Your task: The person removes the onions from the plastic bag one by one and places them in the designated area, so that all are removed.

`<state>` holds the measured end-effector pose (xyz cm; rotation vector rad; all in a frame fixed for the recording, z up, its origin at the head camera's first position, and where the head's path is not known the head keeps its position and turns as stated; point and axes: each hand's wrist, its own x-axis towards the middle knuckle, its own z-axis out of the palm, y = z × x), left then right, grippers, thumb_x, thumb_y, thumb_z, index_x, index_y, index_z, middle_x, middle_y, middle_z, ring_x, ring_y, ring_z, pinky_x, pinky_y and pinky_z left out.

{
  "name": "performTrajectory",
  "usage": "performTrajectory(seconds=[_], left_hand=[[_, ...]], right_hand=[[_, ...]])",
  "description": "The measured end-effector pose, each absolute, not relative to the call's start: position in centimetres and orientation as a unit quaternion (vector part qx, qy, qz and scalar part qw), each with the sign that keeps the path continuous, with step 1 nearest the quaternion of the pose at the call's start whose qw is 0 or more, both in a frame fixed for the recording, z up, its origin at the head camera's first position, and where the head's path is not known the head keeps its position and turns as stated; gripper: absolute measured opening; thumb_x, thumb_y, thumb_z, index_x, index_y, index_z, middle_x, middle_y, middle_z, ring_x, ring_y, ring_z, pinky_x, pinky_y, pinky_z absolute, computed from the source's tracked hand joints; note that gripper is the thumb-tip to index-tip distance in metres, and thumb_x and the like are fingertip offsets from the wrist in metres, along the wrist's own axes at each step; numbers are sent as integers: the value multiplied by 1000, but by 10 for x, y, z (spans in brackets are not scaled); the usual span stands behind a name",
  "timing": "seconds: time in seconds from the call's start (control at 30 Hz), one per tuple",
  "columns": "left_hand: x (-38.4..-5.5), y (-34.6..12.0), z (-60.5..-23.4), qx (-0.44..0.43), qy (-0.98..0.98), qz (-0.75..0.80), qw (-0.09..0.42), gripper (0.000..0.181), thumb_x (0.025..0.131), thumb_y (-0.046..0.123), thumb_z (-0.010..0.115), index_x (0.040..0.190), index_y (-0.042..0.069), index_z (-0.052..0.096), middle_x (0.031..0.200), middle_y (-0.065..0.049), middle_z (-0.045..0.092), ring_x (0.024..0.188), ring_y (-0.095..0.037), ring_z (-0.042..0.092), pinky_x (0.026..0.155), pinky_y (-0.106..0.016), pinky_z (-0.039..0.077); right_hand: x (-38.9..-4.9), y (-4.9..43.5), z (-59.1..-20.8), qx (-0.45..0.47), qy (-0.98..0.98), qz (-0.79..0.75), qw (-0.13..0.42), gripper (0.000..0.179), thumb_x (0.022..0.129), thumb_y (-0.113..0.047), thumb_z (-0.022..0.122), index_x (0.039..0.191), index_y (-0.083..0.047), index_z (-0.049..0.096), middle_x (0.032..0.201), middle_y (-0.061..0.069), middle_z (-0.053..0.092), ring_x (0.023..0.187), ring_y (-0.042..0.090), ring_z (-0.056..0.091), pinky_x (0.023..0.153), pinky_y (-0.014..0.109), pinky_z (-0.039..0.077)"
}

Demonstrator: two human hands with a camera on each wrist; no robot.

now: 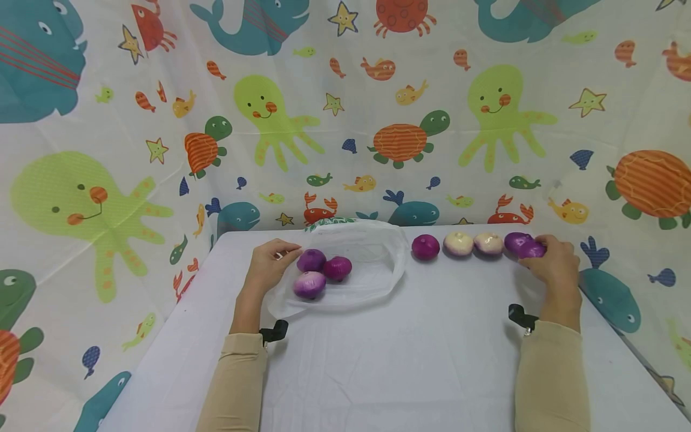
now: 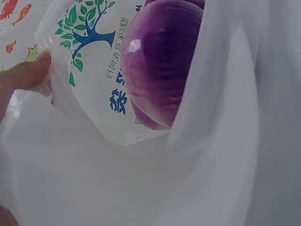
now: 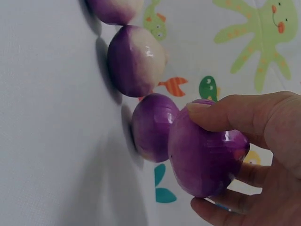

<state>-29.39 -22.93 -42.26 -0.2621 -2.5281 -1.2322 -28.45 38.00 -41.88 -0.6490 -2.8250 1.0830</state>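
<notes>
Held onion [image 3: 207,157]: glossy purple, rounded and tapering; at the row's right end, overlapping its last onion in view; contact unclear.
Right hand [image 1: 558,261]: thumb and fingers curled around that onion.
Left hand [image 1: 269,265]: pinches the bag's left rim.
Plastic bag [image 1: 372,295]: thin, white, crumpled, printed with a green-leaved tree; its loose rim spreads around the onions inside.
Bagged onions [image 1: 310,285]: three, smooth, purple to magenta, clustered at the left.
Row onions [image 1: 458,245]: four, one magenta, two cream-and-purple, one purple, along the table's back edge.
Table [image 1: 399,366]: smooth white surface, reaching forward between the forearms; its right edge slants near the right hand.
Onion count: eight.
</notes>
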Motion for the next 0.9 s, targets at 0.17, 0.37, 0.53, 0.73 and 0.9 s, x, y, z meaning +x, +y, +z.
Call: performTrajectory(seconds=[0.17,0.37,0.53,0.73,0.9], left_hand=[[-293,-229,-422,-91,-883,-433,156,18,97,24,76,112,16,81,107,-3,77,99,-22,63,89,-37,53],[-294,-229,-422,-92,-883,-431,159,18,97,24,76,112,16,81,106,-3,77,99,-22,63,89,-38,53],[-294,-230,-423,-96,-884,-426,166,17,97,24,76,111,16,81,105,-3,78,98,-22,64,89,-38,53],[-294,-230,-422,-98,-884,-425,167,17,97,24,76,111,15,81,105,-4,78,98,-22,64,88,-36,54],[-294,-229,-423,-103,-883,-425,170,16,97,23,76,110,15,81,104,-4,78,96,-22,64,86,-35,54]], right_hand=[[-284,383,-421,-214,-912,350,15,95,94,-32,78,165,-7,20,154,40,22,137,62,24,101,80,39],[-281,390,-422,-224,-906,359,-12,100,93,-37,78,166,-8,16,155,41,21,137,64,27,103,80,37],[-279,394,-422,-222,-901,371,-22,101,93,-39,79,166,-8,16,156,41,21,138,64,26,104,80,35],[-279,397,-425,-227,-896,380,-36,103,92,-43,79,166,-8,17,161,40,20,141,64,25,107,79,32],[-280,398,-429,-237,-890,386,-43,104,91,-47,78,166,-12,16,164,37,18,145,64,21,109,80,30]])
